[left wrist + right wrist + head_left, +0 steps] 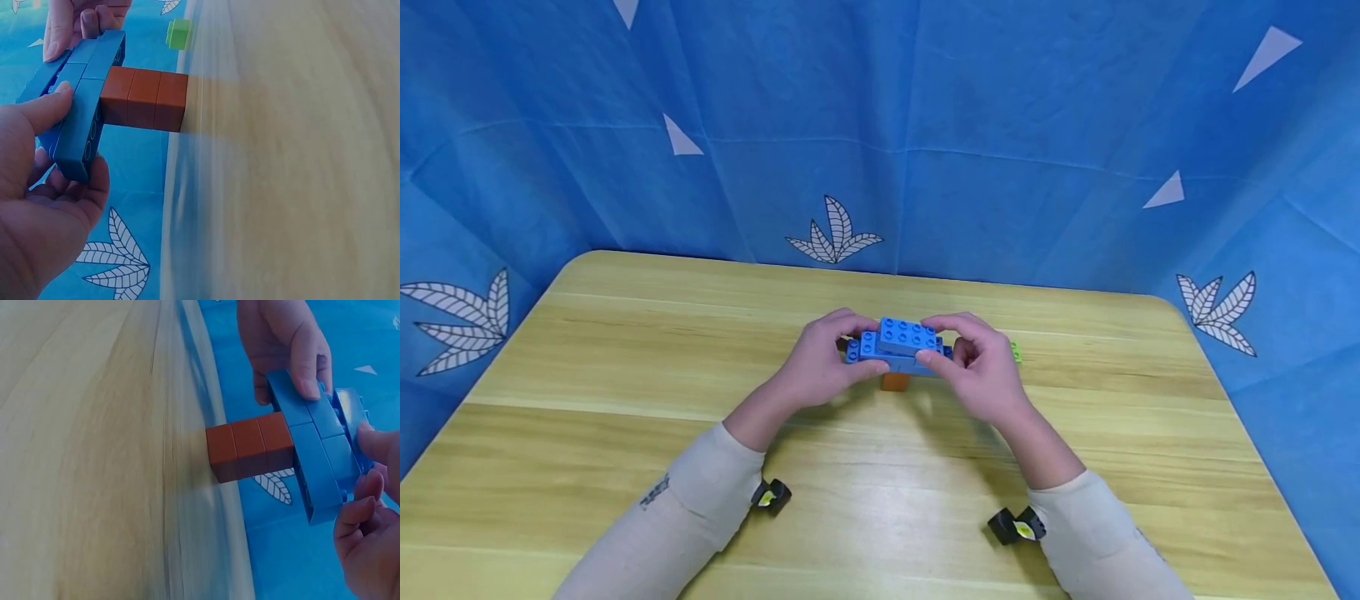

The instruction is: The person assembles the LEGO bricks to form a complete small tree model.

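A toy-brick build stands on the wooden table: a column of three orange-brown bricks (250, 449) carries wider layers of blue bricks (315, 472). My left hand (820, 360) grips the blue layers from the left, its thumb (47, 112) on the near side and fingers round the far side. Between thumb and fingers, my right hand (988, 371) pinches a blue eight-stud brick (908, 336) over the top layer. That brick sits slightly tilted and askew, with a gap to the studs below showing in the right wrist view. Part of the blue layers is hidden by the hands.
A light green brick (179, 34) lies on the table beyond my right hand, mostly hidden in the head view. Behind the wooden table (880, 517) hangs a blue curtain (985, 100) with leaf prints. Both sleeves carry a small black wrist camera (1018, 527).
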Demonstrator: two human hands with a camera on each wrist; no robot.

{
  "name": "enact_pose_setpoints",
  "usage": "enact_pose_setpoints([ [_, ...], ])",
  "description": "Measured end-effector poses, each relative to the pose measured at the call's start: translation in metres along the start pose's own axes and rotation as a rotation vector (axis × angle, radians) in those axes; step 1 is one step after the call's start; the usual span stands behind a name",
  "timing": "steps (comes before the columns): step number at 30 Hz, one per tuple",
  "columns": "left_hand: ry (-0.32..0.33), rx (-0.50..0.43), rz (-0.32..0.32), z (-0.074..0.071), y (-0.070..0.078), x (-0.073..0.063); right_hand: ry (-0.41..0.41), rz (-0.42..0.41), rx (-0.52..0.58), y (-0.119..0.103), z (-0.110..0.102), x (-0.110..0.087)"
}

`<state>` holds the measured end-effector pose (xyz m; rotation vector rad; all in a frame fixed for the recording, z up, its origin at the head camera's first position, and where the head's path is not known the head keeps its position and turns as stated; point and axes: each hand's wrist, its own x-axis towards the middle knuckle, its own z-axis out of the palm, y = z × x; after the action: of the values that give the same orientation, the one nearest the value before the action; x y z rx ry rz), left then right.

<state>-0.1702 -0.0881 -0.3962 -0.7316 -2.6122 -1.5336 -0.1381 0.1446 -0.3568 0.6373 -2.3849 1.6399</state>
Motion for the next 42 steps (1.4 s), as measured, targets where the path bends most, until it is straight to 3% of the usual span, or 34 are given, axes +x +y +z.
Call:
enact_pose_setpoints([
  [8, 0.021, -0.192, 0.032, 0.003, 0.003, -0.002, -0.023, -0.08, -0.076, 0.035, 0.003, 0.0],
  [18, 0.062, -0.23, 0.05, 0.006, 0.006, -0.002, -0.014, -0.142, -0.104, 0.04, 0.007, 0.0],
  [33, 0.105, -0.223, 0.13, 0.013, 0.006, 0.002, 0.024, -0.21, -0.104, 0.044, 0.008, 0.0],
  [42, 0.056, -0.191, 0.07, 0.01, 0.003, -0.001, 0.03, -0.123, -0.129, 0.044, 0.008, -0.007],
])
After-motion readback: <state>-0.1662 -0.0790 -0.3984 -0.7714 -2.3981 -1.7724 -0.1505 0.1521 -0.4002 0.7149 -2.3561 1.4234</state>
